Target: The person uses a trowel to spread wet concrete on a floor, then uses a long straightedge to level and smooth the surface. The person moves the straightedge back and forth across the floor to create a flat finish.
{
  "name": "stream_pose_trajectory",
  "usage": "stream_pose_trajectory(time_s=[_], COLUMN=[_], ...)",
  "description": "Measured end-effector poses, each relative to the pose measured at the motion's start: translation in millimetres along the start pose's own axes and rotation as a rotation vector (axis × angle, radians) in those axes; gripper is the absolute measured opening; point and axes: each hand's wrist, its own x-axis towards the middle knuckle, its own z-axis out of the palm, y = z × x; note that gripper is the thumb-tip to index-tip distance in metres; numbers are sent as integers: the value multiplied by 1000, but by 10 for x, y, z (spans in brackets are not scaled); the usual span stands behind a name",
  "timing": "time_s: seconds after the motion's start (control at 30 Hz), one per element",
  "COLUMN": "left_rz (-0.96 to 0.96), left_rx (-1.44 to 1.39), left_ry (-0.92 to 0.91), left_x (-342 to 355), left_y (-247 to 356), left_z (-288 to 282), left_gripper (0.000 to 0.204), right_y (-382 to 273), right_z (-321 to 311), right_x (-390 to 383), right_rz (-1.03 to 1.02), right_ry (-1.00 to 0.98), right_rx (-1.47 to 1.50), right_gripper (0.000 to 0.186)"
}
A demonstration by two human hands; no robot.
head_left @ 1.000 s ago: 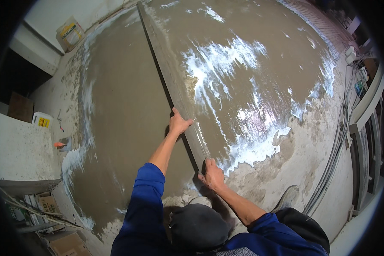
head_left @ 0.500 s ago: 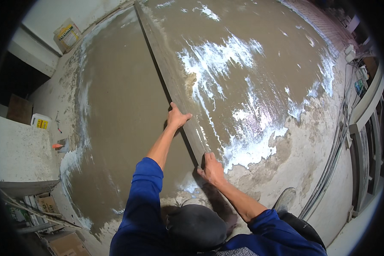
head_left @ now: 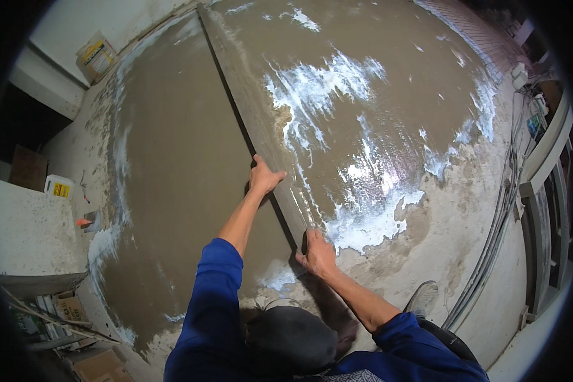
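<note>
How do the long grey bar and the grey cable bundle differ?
The long straight grey bar is one broad piece; the thin grey cables are several strands. The left hand and right hand hold the bar; the cables lie untouched on pale floor. Both look long and greyish.

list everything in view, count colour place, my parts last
Wet layer: 1, grey-brown, on floor
Bar: 1, grey, across wet layer
Patches: several, white, mostly right
Bag: 1, white-yellow, upper left
Board: 1, brown, left
Jug: 1, white, left
Tool: 1, orange-handled, left
Cartons: 2+, brown, lower left
Cables: several, grey, right
Frame: 1, grey, far right
Shoe: 1 clear, grey, lower right
Trouser legs: 2, dark, bottom
Sleeves: 2, blue, bottom
Left hand: 1, bare, gripping mid-bar
Right hand: 1, bare, gripping near end
</note>
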Motion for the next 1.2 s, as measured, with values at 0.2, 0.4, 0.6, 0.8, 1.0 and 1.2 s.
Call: stream_pose_trajectory(time_s=[0.2,0.4,0.6,0.8,1.0,1.2], left_rz=[12,3,23,17,12,87], left_rx=[22,29,21,-3,29,84], left_ry=[-2,-7,12,-28,-12,84], left_x=[-39,-29,-35,-40,-60,-74], left_y=[50,130,190,249,325,339], left_z=[70,136,196,240,268,377], left_gripper=[123,122,122,127,125,124], right_y=[30,111,151,223,296,356], right_z=[-36,-116,-176,-224,-242,-289], right_x=[-39,-50,-54,-91,-86,-147], right_rz=[62,35,60,64,37,-12], right_ry=[-30,-2,-15,-1,-18,39], right_rx=[5,14,14,30,22,26], right_gripper=[61,60,59,60,61,63])
